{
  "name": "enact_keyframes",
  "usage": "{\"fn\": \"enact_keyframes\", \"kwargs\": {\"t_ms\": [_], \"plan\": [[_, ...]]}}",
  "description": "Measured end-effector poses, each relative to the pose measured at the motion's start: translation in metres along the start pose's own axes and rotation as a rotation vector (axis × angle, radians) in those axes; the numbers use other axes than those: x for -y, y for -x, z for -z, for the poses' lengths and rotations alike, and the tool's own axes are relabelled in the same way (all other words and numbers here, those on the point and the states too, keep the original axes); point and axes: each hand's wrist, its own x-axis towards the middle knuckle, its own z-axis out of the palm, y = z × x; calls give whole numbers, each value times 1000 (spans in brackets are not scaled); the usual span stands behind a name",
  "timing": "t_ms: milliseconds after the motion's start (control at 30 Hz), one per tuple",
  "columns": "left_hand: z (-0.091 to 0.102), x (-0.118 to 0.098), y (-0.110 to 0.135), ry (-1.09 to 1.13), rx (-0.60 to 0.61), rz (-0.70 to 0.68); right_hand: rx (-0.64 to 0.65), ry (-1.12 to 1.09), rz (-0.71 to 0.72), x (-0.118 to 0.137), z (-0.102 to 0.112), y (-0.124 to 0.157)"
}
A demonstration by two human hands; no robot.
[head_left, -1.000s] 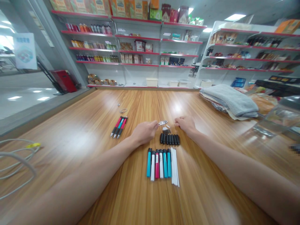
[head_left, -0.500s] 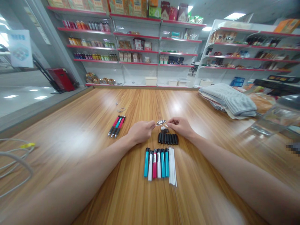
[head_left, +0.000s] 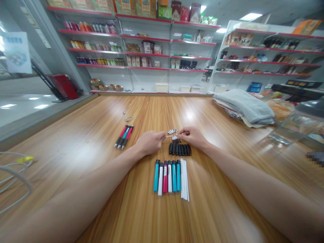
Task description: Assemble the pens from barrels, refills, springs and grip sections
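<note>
My left hand [head_left: 151,141] is closed in a pinch around a thin white pen refill [head_left: 169,136] that points to the right. The fingertips of my right hand [head_left: 191,136] are pinched at the refill's far end; whatever small part they hold is too small to make out. Just behind lie several silver pen tips [head_left: 172,131] in a fan. Small white and dark parts [head_left: 175,139] rest below the refill, then a row of black grip sleeves [head_left: 179,149]. Nearer are turquoise, white and red pen barrels [head_left: 165,177], beside several white refills [head_left: 185,179].
Three assembled pens [head_left: 124,137] lie left of my left hand, with a wire ring [head_left: 129,118] behind them. Folded striped cloth [head_left: 245,106] and a clear container [head_left: 291,125] stand at the right. A white cable [head_left: 17,179] curls at the left edge. Stocked shelves [head_left: 144,55] rise behind the table.
My two hands have come closer together, and the refill in my left hand now reaches my right fingertips. The whole view has shifted slightly.
</note>
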Motion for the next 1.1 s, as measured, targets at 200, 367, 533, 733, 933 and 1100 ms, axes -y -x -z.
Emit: {"fn": "enact_keyframes", "kwargs": {"t_ms": [200, 367, 533, 733, 933, 1100], "plan": [[1, -1, -1, -20, 21, 11, 36, -9, 3, 0, 2, -1], [3, -2, -1, -51, 57, 10, 92, -57, -26, 0, 5, -3], [5, -4, -1, -66, 75, 25, 93, -58, -11, -2, 5, -3], [5, -4, 0, -74, 67, 9, 119, -59, 11, -5, 4, -3], [6, -5, 0, -73, 76, 27, 235, -159, 8, -9, 14, -5], [6, -4, -1, -58, 80, 24, 346, -151, 62, -9, 25, -4]]}}
